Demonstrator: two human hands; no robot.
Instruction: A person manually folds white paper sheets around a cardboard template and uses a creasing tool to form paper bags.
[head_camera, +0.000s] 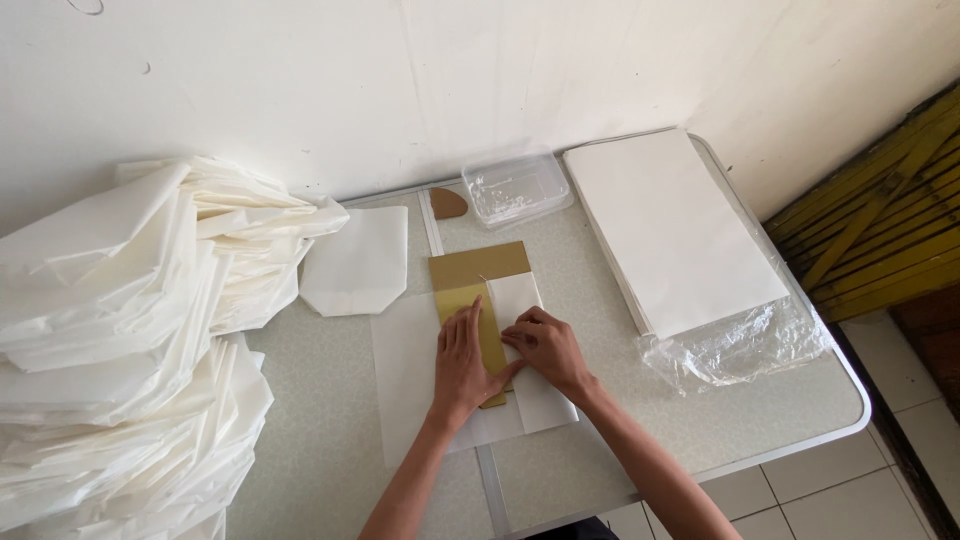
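A white paper sheet (410, 370) lies on the table (330, 420) with a tan cardboard template (478, 268) on top of it. My left hand (462, 362) presses flat on the template's lower part. My right hand (545, 345) holds down the sheet's right flap (515, 292), folded over the cardboard. Both hands touch at the fingertips over the fold.
A big heap of finished white paper bags (120, 330) fills the left side. One folded bag (356, 262) lies behind the sheet. A clear plastic box (514, 188), a stack of white sheets (670, 230) on crumpled plastic wrap (745, 345), and a small brown cardboard piece (447, 203) sit at the back and right.
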